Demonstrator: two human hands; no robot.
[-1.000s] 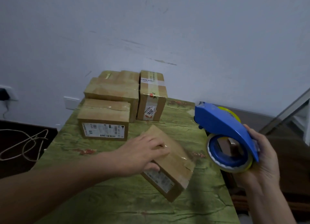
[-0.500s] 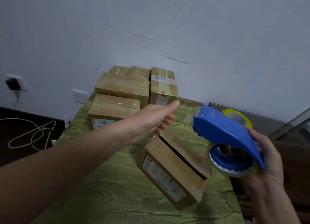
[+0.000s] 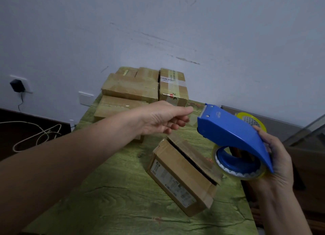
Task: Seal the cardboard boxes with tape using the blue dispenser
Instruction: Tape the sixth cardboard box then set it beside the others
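Head view: the blue dispenser (image 3: 235, 138) is gripped by the right hand (image 3: 279, 164) over the table's (image 3: 123, 199) right edge. Nothing is held by the half-curled left hand (image 3: 163, 118), index extended, beside the unsealed box (image 3: 181, 178).

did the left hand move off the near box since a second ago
Yes. The left hand has lifted off the near box, away over the table toward the blue dispenser.

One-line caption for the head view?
Right hand grips blue dispenser; left hand hovers beside it, unsealed box on the table.
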